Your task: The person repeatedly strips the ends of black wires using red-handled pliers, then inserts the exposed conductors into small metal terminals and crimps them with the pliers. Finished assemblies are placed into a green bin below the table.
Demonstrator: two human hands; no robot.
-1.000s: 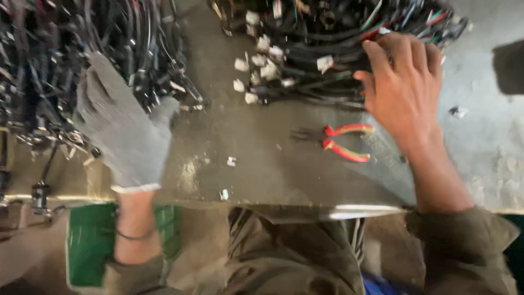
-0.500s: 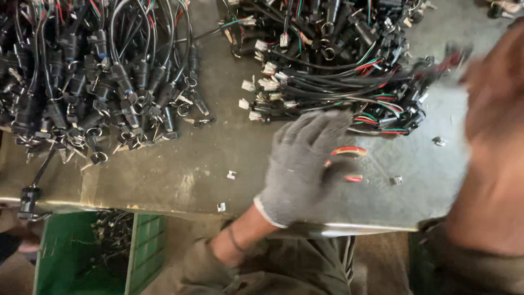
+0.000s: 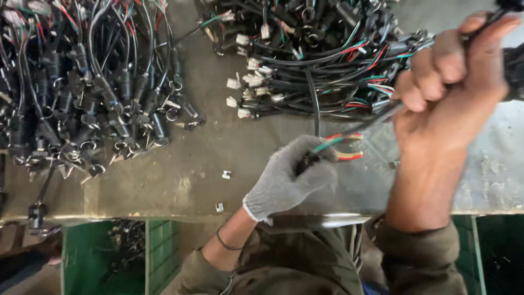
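The gloved left hand (image 3: pixel 292 177) grips the red-handled pliers (image 3: pixel 344 147) over the workbench (image 3: pixel 164 186). The bare right hand (image 3: pixel 456 93) clenches a black cable (image 3: pixel 382 112), so cutting looks next; the blades need aligning

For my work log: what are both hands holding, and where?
One black cable: gloved left hand grips its coloured-wire end, bare right hand pinches it farther along.

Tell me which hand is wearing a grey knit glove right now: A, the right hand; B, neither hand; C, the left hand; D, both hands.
C: the left hand wears the grey knit glove and closes around a cable with coloured wires over the table, while the right hand is bare and grips a cable higher up.
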